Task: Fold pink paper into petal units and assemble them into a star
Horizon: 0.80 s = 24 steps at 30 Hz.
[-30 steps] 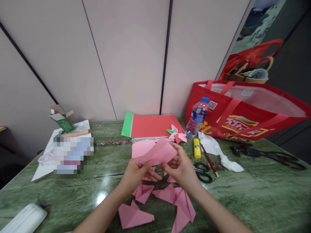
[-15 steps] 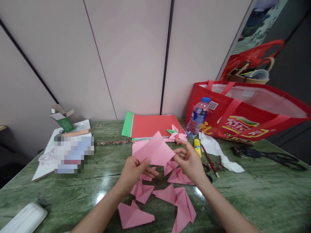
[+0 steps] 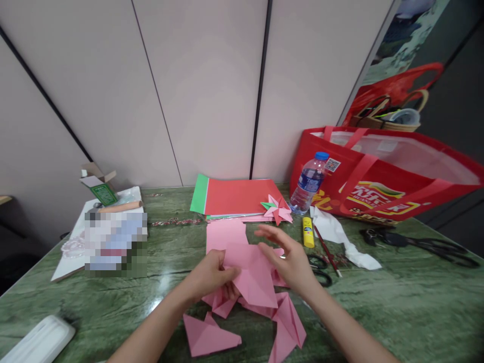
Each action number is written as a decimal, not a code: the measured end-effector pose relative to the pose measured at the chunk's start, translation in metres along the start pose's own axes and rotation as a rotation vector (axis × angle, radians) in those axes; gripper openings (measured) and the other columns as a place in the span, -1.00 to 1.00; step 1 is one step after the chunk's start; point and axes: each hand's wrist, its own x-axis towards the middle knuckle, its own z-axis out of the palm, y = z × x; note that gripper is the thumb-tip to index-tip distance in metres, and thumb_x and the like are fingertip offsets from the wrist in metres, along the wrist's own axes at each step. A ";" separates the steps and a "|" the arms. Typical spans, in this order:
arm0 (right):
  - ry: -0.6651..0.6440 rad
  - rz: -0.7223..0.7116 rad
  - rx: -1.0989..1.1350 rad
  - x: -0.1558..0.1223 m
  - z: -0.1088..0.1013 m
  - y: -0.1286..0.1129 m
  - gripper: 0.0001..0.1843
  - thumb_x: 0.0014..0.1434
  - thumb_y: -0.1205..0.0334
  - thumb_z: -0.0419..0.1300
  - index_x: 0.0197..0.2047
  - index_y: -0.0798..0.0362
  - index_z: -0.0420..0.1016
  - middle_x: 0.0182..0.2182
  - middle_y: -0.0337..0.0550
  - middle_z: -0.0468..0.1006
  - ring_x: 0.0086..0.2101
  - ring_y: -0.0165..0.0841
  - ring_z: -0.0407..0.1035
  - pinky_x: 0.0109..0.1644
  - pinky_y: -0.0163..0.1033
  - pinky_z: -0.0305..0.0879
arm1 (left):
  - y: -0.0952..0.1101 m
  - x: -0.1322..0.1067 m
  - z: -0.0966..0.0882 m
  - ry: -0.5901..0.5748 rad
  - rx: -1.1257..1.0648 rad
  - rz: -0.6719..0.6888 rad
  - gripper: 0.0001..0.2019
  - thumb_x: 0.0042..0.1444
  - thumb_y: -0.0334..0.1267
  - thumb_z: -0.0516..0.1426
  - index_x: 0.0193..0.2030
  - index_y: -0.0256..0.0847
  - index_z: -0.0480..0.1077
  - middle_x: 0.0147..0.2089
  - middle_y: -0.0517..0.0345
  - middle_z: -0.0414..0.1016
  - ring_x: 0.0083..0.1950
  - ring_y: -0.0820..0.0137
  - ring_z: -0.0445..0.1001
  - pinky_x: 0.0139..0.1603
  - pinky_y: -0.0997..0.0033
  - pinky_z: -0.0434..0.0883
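A pink sheet of paper [image 3: 251, 275] is pinched at its left side between the thumb and fingers of my left hand [image 3: 215, 275]. My right hand [image 3: 289, 257] hovers by the sheet's upper right, fingers apart; whether a fingertip touches the paper I cannot tell. Beneath and around the sheet lie several folded pink paper pieces, among them one at the lower left [image 3: 209, 336] and one at the lower right [image 3: 287, 327]. Behind my hands is a stack of pink paper [image 3: 226, 233].
Red and green sheets [image 3: 242, 195] lie by the wall, with a folded paper star [image 3: 278, 209] on them. To the right are a water bottle [image 3: 308, 184], glue stick [image 3: 308, 233], scissors [image 3: 319, 276], dark red pencil [image 3: 328, 251], white tissue [image 3: 342, 237] and red bag [image 3: 378, 176].
The pink sheet has come down and turned, from a diamond-like position to a squarer one. My right hand's fingers have come off its right corner and spread.
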 end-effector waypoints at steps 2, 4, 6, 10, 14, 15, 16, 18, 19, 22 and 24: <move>-0.022 0.004 -0.060 -0.001 0.000 -0.003 -0.75 0.03 0.23 0.15 -0.17 0.03 0.43 -0.30 -0.13 0.54 -0.26 -0.30 0.41 -0.15 -0.20 0.31 | 0.001 0.000 0.000 0.039 -0.010 0.020 -0.76 -0.03 -0.18 0.10 -0.56 -0.33 0.38 -0.65 0.19 0.40 -0.63 0.48 0.36 -0.55 0.51 0.33; -0.032 0.033 -0.083 -0.001 0.001 -0.003 -0.85 0.04 0.22 0.14 -0.30 0.05 0.48 -0.37 -0.13 0.54 -0.34 -0.31 0.41 -0.26 -0.24 0.32 | 0.002 0.001 0.000 0.123 -0.026 0.037 -0.77 -0.05 -0.15 0.12 -0.52 -0.32 0.37 -0.63 0.21 0.40 -0.61 0.48 0.36 -0.56 0.52 0.31; -0.045 0.074 -0.062 -0.002 0.002 -0.002 -0.87 0.04 0.21 0.14 -0.39 0.06 0.47 -0.42 -0.13 0.53 -0.41 -0.32 0.39 -0.36 -0.27 0.30 | 0.002 0.002 -0.001 0.244 -0.043 0.040 -0.76 -0.10 -0.12 0.16 -0.53 -0.30 0.33 -0.65 0.26 0.34 -0.62 0.49 0.33 -0.60 0.56 0.25; -0.099 0.154 0.031 -0.003 0.005 0.002 -0.87 0.02 0.18 0.15 -0.41 0.07 0.41 -0.56 -0.21 0.43 -0.54 -0.40 0.30 -0.50 -0.34 0.24 | -0.001 0.006 -0.005 0.438 -0.066 0.086 -0.67 -0.13 -0.04 0.17 -0.61 -0.27 0.22 -0.68 0.34 0.18 -0.65 0.56 0.19 -0.65 0.60 0.10; -0.202 0.217 0.108 -0.005 0.009 0.002 -0.83 -0.01 0.18 0.17 -0.33 0.07 0.39 -0.53 -0.24 0.42 -0.53 -0.42 0.31 -0.50 -0.36 0.24 | -0.004 0.008 -0.007 0.432 -0.004 0.137 -0.63 -0.09 0.00 0.13 -0.65 -0.25 0.16 -0.68 0.38 0.05 -0.65 0.60 0.01 -0.64 0.59 -0.05; -0.227 0.224 0.131 -0.006 0.010 0.001 -0.81 -0.01 0.18 0.17 -0.30 0.08 0.39 -0.50 -0.23 0.43 -0.50 -0.41 0.33 -0.47 -0.36 0.26 | -0.004 0.008 -0.007 0.412 0.033 0.140 -0.61 -0.09 0.00 0.12 -0.66 -0.25 0.13 -0.68 0.38 0.01 -0.64 0.60 -0.02 -0.64 0.58 -0.08; -0.252 0.228 0.157 -0.006 0.010 0.001 -0.80 0.00 0.18 0.17 -0.28 0.08 0.39 -0.48 -0.22 0.45 -0.47 -0.40 0.35 -0.44 -0.35 0.27 | -0.003 0.008 -0.006 0.387 0.074 0.145 -0.60 -0.08 0.00 0.11 -0.67 -0.24 0.11 -0.67 0.39 -0.03 -0.63 0.60 -0.06 -0.63 0.57 -0.11; -0.297 0.228 0.211 -0.008 0.012 -0.001 -0.80 0.03 0.19 0.15 -0.26 0.08 0.38 -0.46 -0.22 0.46 -0.43 -0.39 0.37 -0.40 -0.34 0.29 | -0.002 0.008 -0.003 0.337 0.141 0.154 -0.59 -0.07 -0.01 0.09 -0.68 -0.23 0.07 -0.66 0.39 -0.08 -0.62 0.60 -0.10 -0.61 0.55 -0.14; -0.316 0.224 0.229 -0.008 0.012 -0.002 -0.82 0.04 0.21 0.13 -0.26 0.08 0.39 -0.46 -0.23 0.47 -0.43 -0.39 0.37 -0.40 -0.35 0.29 | -0.002 0.008 -0.002 0.314 0.157 0.159 -0.60 -0.06 -0.01 0.09 -0.68 -0.22 0.06 -0.66 0.39 -0.09 -0.61 0.59 -0.10 -0.61 0.54 -0.14; -0.319 0.201 0.233 -0.009 0.014 -0.001 -0.84 0.07 0.24 0.11 -0.27 0.08 0.43 -0.47 -0.24 0.48 -0.46 -0.41 0.37 -0.45 -0.39 0.26 | -0.003 0.007 0.000 0.261 0.133 0.174 -0.63 -0.03 -0.03 0.07 -0.65 -0.23 0.09 -0.63 0.38 -0.07 -0.59 0.58 -0.08 -0.60 0.54 -0.11; -0.266 0.197 0.216 -0.008 0.013 0.000 -0.79 0.07 0.23 0.10 -0.22 0.08 0.45 -0.47 -0.24 0.49 -0.47 -0.41 0.37 -0.47 -0.39 0.26 | -0.004 0.007 0.000 0.233 0.095 0.168 -0.65 -0.03 -0.03 0.07 -0.62 -0.23 0.12 -0.62 0.37 -0.02 -0.59 0.58 -0.05 -0.60 0.55 -0.08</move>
